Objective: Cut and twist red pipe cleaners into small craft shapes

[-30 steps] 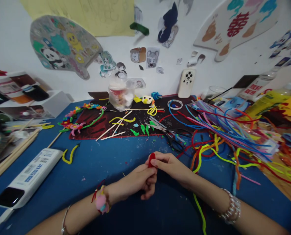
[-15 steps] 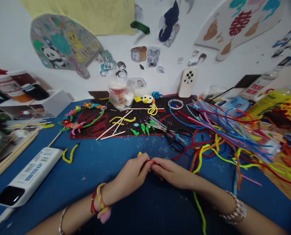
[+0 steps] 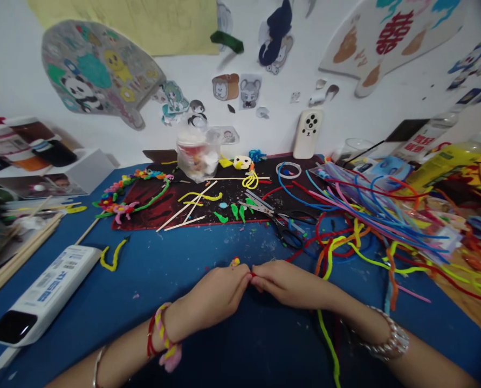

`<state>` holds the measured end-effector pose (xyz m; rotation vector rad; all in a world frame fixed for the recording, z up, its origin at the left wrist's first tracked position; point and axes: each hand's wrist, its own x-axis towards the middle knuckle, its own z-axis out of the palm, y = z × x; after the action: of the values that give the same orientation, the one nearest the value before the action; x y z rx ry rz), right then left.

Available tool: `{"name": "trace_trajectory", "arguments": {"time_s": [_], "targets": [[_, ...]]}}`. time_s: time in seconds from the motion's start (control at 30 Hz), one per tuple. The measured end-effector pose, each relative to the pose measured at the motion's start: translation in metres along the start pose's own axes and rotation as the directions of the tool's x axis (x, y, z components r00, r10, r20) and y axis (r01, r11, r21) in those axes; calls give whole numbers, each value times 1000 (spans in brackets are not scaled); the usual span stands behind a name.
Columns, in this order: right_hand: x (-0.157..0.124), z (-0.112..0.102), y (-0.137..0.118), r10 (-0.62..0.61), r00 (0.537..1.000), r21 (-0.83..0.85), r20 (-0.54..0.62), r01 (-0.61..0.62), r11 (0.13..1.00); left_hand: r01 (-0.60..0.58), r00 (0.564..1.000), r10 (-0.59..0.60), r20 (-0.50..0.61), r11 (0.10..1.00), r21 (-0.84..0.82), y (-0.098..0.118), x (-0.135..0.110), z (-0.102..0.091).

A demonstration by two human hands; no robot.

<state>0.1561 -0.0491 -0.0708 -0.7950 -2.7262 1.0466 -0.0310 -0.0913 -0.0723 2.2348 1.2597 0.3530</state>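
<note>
My left hand (image 3: 214,293) and my right hand (image 3: 287,284) meet over the near part of the blue tabletop, fingertips pinched together. A short bit of red pipe cleaner (image 3: 252,275) shows between them, with the rest hidden by the fingers. Past the knuckles of the left hand peeks a small yellow-and-red fuzzy piece (image 3: 235,262); I cannot make out how it joins the red one. Scissors (image 3: 287,233) with black handles lie beyond the right hand. Cut green fuzzy pieces (image 3: 235,210) are on the dark mat beyond both hands.
Loose pipe cleaners (image 3: 370,215) pile up on the right. A white electric device (image 3: 48,291) with a cable lies left, near a bent yellow pipe cleaner (image 3: 114,257). A bagged cup (image 3: 198,153) and a phone case (image 3: 306,134) stand at the wall.
The view has shifted slightly. My left hand has turned a little, its fingers more closed, and more of the yellow-and-red piece shows above it. Both hands stay together on the red pipe cleaner.
</note>
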Motion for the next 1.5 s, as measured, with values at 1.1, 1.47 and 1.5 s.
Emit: {"name": "trace_trajectory", "arguments": {"time_s": [1.1, 1.47, 1.5], "targets": [[2, -8, 14, -99, 914, -20, -393, 99, 995, 324, 946, -166, 280, 554, -766, -5, 6, 11], [5, 9, 1, -58, 757, -10, -651, 68, 998, 207, 961, -272, 48, 594, -777, 2, 8, 14], [5, 10, 0, -21, 769, 40, -639, 60, 997, 193, 962, -270, 37, 581, -790, 3, 8, 14]]}}
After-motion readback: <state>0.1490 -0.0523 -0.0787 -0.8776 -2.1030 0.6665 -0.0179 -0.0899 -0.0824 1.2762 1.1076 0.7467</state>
